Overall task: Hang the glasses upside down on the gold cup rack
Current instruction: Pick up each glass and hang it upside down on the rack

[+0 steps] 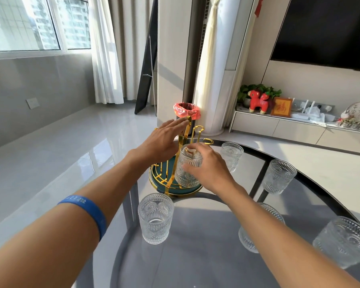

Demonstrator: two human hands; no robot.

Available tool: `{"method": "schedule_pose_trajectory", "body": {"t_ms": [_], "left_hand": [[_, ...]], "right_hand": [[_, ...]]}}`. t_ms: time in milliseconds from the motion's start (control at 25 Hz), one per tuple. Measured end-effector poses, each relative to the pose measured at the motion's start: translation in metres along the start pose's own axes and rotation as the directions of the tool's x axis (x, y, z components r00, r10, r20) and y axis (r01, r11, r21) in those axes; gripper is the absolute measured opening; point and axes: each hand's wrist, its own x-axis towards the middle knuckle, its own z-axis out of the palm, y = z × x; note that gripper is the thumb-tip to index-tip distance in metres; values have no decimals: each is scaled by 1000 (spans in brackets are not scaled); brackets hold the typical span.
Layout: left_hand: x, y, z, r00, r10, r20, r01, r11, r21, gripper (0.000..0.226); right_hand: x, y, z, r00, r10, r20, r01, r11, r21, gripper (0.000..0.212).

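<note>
Right now your right hand [208, 169] is wrapped around an inverted glass [188, 166], thumb on its near side and fingers over its far side, holding it mouth-down over one prong of the gold cup rack [176, 175]; the gold tip of the prong shows through the glass's upturned base. Your left hand [162, 142] is spread flat with fingers extended, its fingertips resting against the top of the rack's tall central loop and gripping nothing. A blue wristband [87, 210] sits on your left forearm.

Under both hands, the rack stands on its round dark-green base near the far edge of the glass table [195, 246]. Just below your left wrist, one upright glass [156, 218] stands on the table. Beyond your right hand stands another upright glass [231, 155], and further to that hand's right a third glass [279, 176]. Beneath your right forearm a fourth glass [264, 223] is partly hidden, and at the outer right a fifth glass [344, 241] sits near the frame edge.

Past your left fingertips, a bin with a red liner [187, 111] stands on the floor.
</note>
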Motion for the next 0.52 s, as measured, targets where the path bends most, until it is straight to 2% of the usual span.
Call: {"method": "schedule_pose_trajectory", "body": {"t_ms": [80,120,200,240,280,320,360,400,480,520], "left_hand": [[-19,7,-2,996,-68,-62,62,993,-96,62],[-35,10,0,986,-100,-133,82,987,-136,54],[-77,13,9,968,-105,-227,70,985,-156,37],[-97,15,14,979,-98,-180,74,988,-135,39],[-115,17,19,992,-109,-63,103,990,-91,52],[-127,18,24,987,-132,92,133,991,-10,68],[-135,19,28,960,-164,228,144,984,101,82],[-139,19,32,934,-188,304,136,973,187,89],[-143,24,37,931,-207,300,140,963,229,88],[-144,27,38,947,-200,253,145,965,218,85]], "right_hand": [[-12,-1,0,999,23,42,-23,1000,16,58],[-24,-1,1,1000,30,-2,-29,998,61,57],[-55,2,7,968,25,-250,19,985,171,41],[-72,5,13,931,28,-365,45,981,191,31],[-89,6,20,909,47,-415,43,978,203,24],[-102,5,28,909,86,-407,11,973,232,21],[-113,3,34,923,144,-356,-42,960,278,21],[-121,0,38,937,213,-276,-118,939,323,20],[-134,-6,43,922,386,-42,-344,862,371,12],[-138,-9,41,859,494,134,-502,761,410,12]]}}
